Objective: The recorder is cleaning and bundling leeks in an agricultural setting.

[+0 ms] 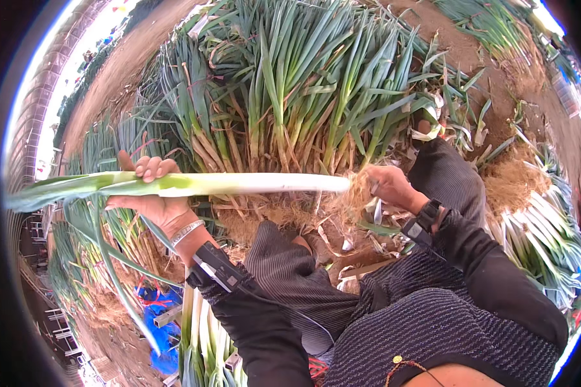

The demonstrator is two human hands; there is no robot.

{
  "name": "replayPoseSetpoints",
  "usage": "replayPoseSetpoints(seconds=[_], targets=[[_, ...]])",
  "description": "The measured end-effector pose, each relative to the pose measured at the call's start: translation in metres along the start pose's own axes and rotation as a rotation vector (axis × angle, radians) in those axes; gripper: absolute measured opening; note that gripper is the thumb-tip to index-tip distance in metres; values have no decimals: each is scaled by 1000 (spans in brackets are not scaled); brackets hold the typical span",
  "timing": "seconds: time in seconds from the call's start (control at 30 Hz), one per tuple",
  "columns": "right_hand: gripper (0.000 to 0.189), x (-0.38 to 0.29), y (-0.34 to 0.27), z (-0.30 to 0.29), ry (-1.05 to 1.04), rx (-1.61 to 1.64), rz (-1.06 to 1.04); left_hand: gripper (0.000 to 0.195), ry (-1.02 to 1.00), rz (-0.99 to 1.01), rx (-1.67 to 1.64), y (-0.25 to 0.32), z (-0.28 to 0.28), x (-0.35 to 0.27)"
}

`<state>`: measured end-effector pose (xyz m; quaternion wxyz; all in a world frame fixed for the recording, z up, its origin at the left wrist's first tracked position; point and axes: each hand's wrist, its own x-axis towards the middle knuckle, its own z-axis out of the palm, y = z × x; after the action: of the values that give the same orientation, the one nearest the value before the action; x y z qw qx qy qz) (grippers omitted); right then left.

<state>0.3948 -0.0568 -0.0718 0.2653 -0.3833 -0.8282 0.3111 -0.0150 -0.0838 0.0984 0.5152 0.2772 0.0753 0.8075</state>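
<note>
A long green onion [271,184] lies level across the view. It has a clean white shank, green leaves towards the left and brown stringy roots [356,193] at its right end. My left hand [157,209] wraps around the leafy part, with the thumb below and the fingers over the top. At the root end, the fingers of my right hand [392,186] are closed on the roots. Beyond both hands stands a broad pile of unpeeled green onions [290,96], leaves up, with dry brownish outer skins low on their stalks.
Peeled green onions [532,227] lie at the right, roots inward. More white stalks [203,329] rest at lower left, near a metal bar [167,317] and blue plastic [162,334]. Stripped skins and leaf scraps [348,239] litter the dirt between my legs. Other onion bundles [503,34] stand farther off.
</note>
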Motion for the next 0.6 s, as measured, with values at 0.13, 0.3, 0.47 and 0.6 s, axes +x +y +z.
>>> replayPoseSetpoints(seconds=[0.13,0.3,0.47,0.6], targets=[[21,-49,111,-1,-282,-532,417,83,142,116,141,23,-10,4],[25,-28,87,-14,79,-432,297,74,420,239,395,15,-5,0],[18,54,-31,-20,254,17,114,65,466,203,413,-12,-6,8],[34,97,-123,-5,235,104,21,60,473,170,478,-38,0,5]])
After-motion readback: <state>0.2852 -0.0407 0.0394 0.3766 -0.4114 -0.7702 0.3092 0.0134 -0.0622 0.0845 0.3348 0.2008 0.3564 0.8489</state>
